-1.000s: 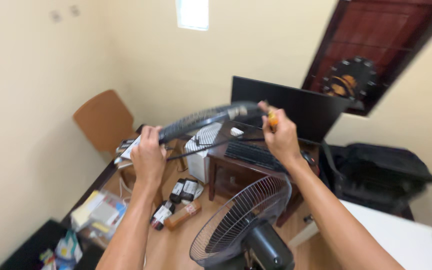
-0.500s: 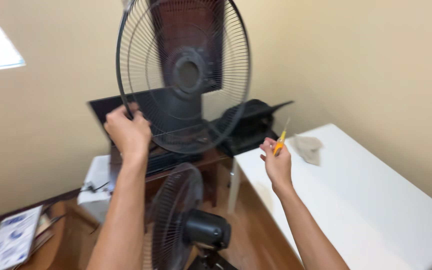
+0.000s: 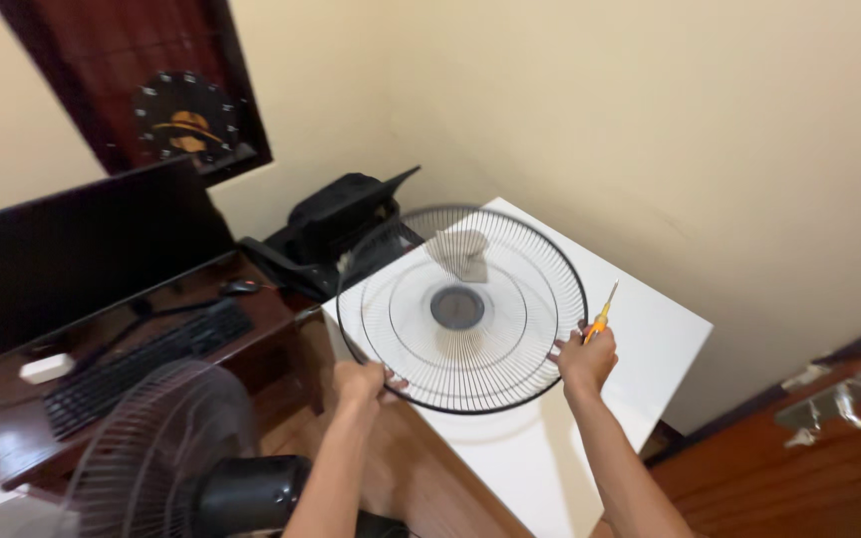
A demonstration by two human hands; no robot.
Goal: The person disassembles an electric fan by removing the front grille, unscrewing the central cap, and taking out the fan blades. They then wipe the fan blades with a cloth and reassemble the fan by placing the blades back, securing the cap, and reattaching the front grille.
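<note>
A round black wire fan grille (image 3: 461,309) is being held over the white rectangular table (image 3: 650,329), the left hand (image 3: 361,380) clamped on its near rim. The right hand (image 3: 586,361) is gripping the rim and an orange-handled screwdriver (image 3: 602,315) together. A crumpled grey cloth (image 3: 458,251) is being blurred behind the wires.

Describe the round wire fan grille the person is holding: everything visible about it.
The fan grille is a round guard of thin dark radial wires, seemingly metal, with a black outer rim and a solid grey hub. It lies nearly flat over the white table; contact is unclear. The left hand grips its near rim; the right hand, also holding an orange screwdriver, grips its right edge.
</note>
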